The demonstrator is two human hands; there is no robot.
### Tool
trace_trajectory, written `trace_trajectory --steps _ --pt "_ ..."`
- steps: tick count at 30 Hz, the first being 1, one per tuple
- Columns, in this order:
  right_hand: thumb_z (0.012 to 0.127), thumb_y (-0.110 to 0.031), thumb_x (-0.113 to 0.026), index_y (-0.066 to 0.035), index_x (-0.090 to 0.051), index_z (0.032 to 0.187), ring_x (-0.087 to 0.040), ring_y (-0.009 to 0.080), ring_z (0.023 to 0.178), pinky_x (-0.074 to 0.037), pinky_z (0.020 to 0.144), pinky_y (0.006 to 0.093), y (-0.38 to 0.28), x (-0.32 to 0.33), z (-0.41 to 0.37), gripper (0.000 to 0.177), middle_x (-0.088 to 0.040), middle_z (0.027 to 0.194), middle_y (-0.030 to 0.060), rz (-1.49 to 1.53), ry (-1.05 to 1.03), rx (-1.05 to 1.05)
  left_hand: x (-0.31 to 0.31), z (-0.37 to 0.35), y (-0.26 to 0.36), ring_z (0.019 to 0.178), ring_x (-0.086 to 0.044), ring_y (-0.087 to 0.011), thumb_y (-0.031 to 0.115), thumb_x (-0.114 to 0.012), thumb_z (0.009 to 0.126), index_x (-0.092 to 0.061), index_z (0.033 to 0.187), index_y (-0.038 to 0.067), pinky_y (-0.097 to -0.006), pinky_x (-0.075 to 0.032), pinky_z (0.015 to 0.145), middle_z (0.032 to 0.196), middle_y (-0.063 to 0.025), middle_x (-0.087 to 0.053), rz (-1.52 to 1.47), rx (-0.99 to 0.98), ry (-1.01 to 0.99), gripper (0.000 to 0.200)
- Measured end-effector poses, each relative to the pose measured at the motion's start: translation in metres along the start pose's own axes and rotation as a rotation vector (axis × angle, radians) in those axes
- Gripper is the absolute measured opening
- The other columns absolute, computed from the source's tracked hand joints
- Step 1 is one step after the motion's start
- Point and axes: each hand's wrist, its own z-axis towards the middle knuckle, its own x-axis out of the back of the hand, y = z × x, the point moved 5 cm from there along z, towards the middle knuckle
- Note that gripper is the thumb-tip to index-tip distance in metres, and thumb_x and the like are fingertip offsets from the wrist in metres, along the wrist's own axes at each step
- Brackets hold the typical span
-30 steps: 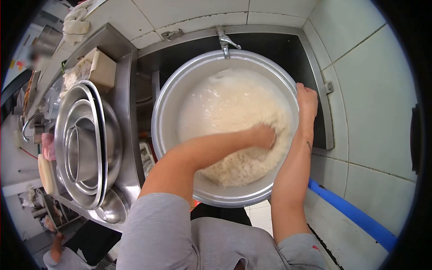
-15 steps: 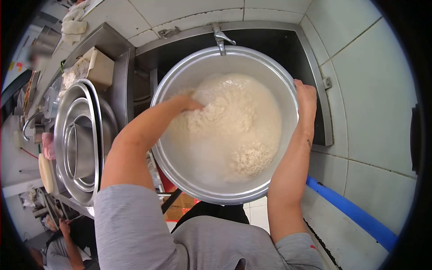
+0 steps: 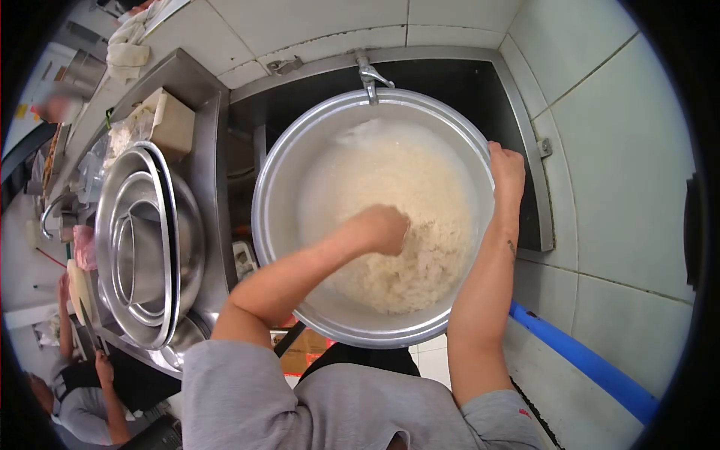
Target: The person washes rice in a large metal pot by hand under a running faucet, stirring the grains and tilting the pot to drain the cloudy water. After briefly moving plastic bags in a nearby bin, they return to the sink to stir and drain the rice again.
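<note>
A large round aluminium pot sits in the sink below the tap. Inside it, white rice lies in cloudy water, heaped toward the lower right. My left hand is down at the rice near the pot's middle, its fingers curled inward and their tips hidden. Whether any grains are in its grasp is not visible. At the right side of the rim, my right hand is closed around the edge.
A chrome tap hangs over the pot's far rim. Nested steel bowls and a cream plastic container stand on the left counter. A blue pole leans at the lower right. Another person holds a knife at far left.
My left hand has swept from the pot's left side toward the middle and right, shifting the rice. My right hand stays on the rim. The other person's knife has come into view.
</note>
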Motion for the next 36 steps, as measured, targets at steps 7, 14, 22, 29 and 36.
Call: trace_trajectory --steps 7,14,22,29,36 --pt "0.072 -0.041 -0.047 -0.004 -0.066 0.089 -0.057 0.0374 0.094 -0.043 0.082 0.0419 0.002 -0.002 0.004 0.044 -0.061 0.097 0.0215 -0.010 0.006 -0.010 0.106 0.031 -0.028 0.060 -0.060 -0.0166 0.020 -0.062 0.068 -0.064 0.076 0.005 -0.0300 -0.048 0.055 0.066 -0.0079 -0.063 -0.279 -0.097 -0.111 0.017" --pt "0.072 -0.041 -0.047 -0.006 -0.066 0.091 -0.056 0.0371 0.097 -0.043 0.084 0.0415 0.006 -0.004 0.006 0.045 -0.061 0.099 0.0212 -0.027 0.005 -0.024 0.161 0.070 -0.050 0.057 -0.059 -0.0118 0.022 -0.060 0.069 -0.063 0.076 0.006 -0.0257 -0.046 0.049 0.065 -0.0038 -0.062 -0.217 -0.115 -0.019 0.017" --pt "0.071 -0.039 -0.048 -0.004 -0.066 0.087 -0.057 0.0383 0.093 -0.043 0.082 0.0415 0.004 -0.003 0.004 0.043 -0.061 0.095 0.0226 0.015 0.017 0.002 0.058 0.145 -0.071 0.103 -0.053 -0.0289 0.035 -0.038 0.088 -0.062 0.103 0.024 -0.0535 -0.036 0.085 0.110 -0.0110 -0.058 0.564 -0.109 0.363 0.031" --pt "0.069 -0.039 -0.049 -0.002 -0.066 0.087 -0.057 0.0377 0.093 -0.043 0.082 0.0408 0.010 -0.008 0.012 0.044 -0.061 0.095 0.0229 0.046 0.020 0.013 0.017 0.111 -0.150 0.104 -0.053 -0.0307 0.046 -0.032 0.089 -0.059 0.111 0.014 -0.0389 -0.038 0.091 0.112 -0.0140 -0.058 0.221 -0.043 0.117 0.048" --pt "0.070 -0.040 -0.048 -0.004 -0.065 0.092 -0.057 0.0374 0.094 -0.043 0.083 0.0409 0.004 -0.002 0.003 0.045 -0.062 0.097 0.0217 -0.016 -0.001 0.001 -0.074 -0.001 -0.095 0.114 -0.044 -0.0331 0.041 -0.039 0.089 -0.055 0.118 0.012 -0.0402 -0.032 0.099 0.125 -0.0160 -0.048 -0.350 -0.300 0.000 0.045"
